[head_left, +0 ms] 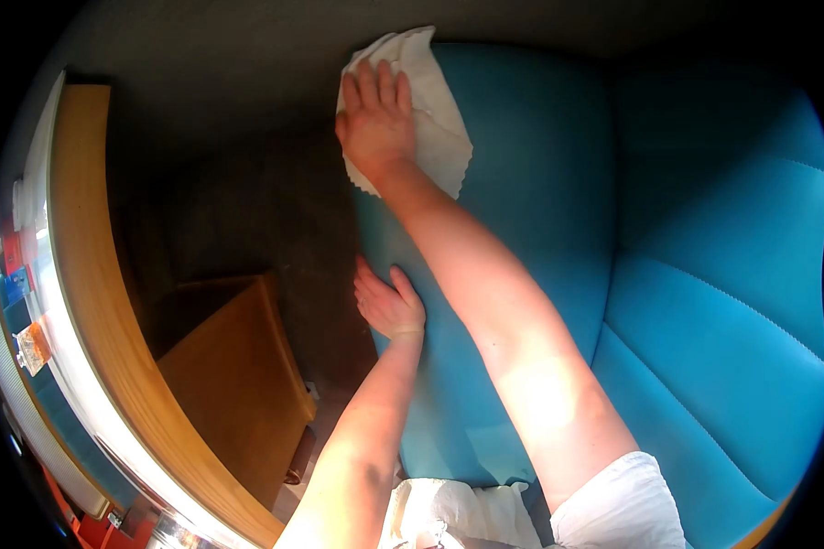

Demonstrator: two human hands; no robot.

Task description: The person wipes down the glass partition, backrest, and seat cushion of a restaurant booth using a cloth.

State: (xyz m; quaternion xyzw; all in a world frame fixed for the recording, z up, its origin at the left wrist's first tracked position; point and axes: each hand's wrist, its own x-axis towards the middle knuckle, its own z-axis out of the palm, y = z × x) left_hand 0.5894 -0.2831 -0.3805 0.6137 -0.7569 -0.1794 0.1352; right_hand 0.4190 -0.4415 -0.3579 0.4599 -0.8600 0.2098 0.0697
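Note:
My right hand (376,122) lies flat on a white cloth (444,137) with zigzag-cut edges, fingers stretched out over it. The cloth is spread at the far end of a blue padded bench seat (522,229), partly hanging at its left corner. Nearer to me, my left hand (390,300) rests on the seat's left edge with its thumb apart from the fingers. Nothing shows in that hand, though its fingertips reach over the edge.
A blue backrest (732,238) with stitched seams rises on the right, partly sunlit. To the left stands a table with a wooden edge (110,274) and small packets (33,348) on top. Below it is a brown wooden panel (238,384). A dark wall (220,55) closes the far end.

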